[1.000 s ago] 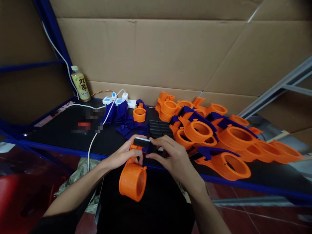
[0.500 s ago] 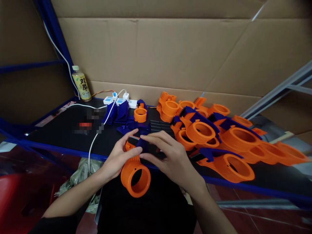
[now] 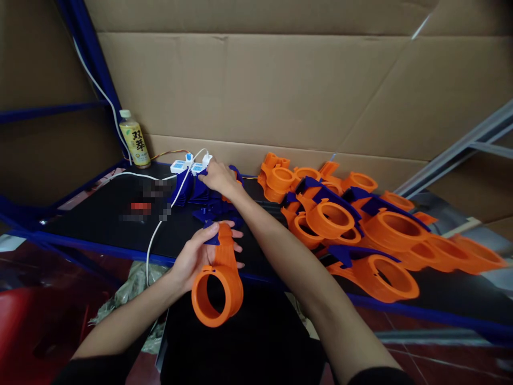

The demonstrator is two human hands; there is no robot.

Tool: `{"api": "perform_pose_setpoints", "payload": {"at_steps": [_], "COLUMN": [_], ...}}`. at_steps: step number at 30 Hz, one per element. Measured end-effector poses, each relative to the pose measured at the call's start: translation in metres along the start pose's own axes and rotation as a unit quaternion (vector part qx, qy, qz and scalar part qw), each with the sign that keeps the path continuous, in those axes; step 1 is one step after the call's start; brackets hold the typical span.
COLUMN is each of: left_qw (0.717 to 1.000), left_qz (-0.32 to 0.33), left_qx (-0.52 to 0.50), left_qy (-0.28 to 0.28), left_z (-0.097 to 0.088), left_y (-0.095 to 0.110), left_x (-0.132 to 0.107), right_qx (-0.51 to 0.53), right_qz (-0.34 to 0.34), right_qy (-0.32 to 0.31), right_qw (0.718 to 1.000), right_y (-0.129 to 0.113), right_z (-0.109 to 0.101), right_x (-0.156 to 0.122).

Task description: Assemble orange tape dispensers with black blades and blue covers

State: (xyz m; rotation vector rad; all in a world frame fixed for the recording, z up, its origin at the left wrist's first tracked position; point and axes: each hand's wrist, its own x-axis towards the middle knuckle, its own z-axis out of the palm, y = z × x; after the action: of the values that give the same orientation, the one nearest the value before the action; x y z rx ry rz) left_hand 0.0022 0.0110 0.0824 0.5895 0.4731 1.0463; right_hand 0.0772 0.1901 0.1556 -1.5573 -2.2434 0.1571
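Observation:
My left hand is closed around the body of an orange tape dispenser, its round hub hanging downward. A blue plastic piece lies at the top of this dispenser, under my left thumb. Farther back on the table, my right hand has its fingertips closed on the top of the right-hand stack of blue plastic pieces. Another such stack stands just left of it. Loose blue parts lie in front of the stacks, and my right forearm covers part of the table behind the held dispenser.
Several orange tape dispensers with blue parts are heaped on the right of the black table. A white power strip and a white cable lie near the stacks. At the back left stands a drink bottle. Cardboard walls the back.
My right hand has left the dispenser and moved forward and left to the blue stacks. The dispenser has turned in my left hand, its hub swinging slightly left.

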Motion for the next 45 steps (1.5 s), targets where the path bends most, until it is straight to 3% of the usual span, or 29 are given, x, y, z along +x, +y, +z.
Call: {"api": "perform_pose_setpoints", "payload": {"at_steps": [7,10,14,18,23,27,30,33,39,45], "left_qw": [0.999,0.999,0.996,0.988,0.983,0.983,0.982,0.981,0.972,0.964], "left_qz": [0.038,0.046,0.08,0.152,0.181,0.183,0.188,0.191,0.225,0.247], "left_qx": [-0.002,-0.013,-0.028,-0.032,-0.038,-0.017,0.006,0.031,0.061,0.085], "left_qy": [-0.009,-0.013,-0.013,0.021,0.026,0.027,0.023,0.021,0.011,0.036], "left_z": [-0.001,-0.003,-0.003,-0.003,-0.001,0.0,-0.002,-0.004,-0.004,-0.004], "left_y": [0.001,0.001,0.0,0.0,-0.002,-0.005,-0.009,-0.014,-0.021,-0.022], "left_x": [-0.002,-0.002,-0.001,0.003,0.005,0.005,0.004,0.003,0.002,0.003], "right_qx": [-0.036,-0.047,-0.056,-0.048,-0.009,0.084,0.18,0.237,0.248,0.244], "right_qz": [0.02,0.014,0.013,-0.054,-0.143,-0.187,-0.205,-0.181,-0.122,-0.125], "right_qy": [-0.003,0.022,0.067,0.165,0.238,0.209,0.127,0.076,0.09,0.11], "right_qw": [0.999,0.999,0.996,0.984,0.961,0.956,0.954,0.952,0.957,0.956], "right_y": [-0.004,-0.006,-0.009,-0.006,0.001,0.009,0.019,0.028,0.038,0.037], "right_z": [0.013,0.006,-0.019,-0.049,-0.061,-0.056,-0.051,-0.047,-0.037,-0.033], "right_x": [0.006,0.002,-0.01,-0.046,-0.134,-0.194,-0.216,-0.226,-0.233,-0.239]}}
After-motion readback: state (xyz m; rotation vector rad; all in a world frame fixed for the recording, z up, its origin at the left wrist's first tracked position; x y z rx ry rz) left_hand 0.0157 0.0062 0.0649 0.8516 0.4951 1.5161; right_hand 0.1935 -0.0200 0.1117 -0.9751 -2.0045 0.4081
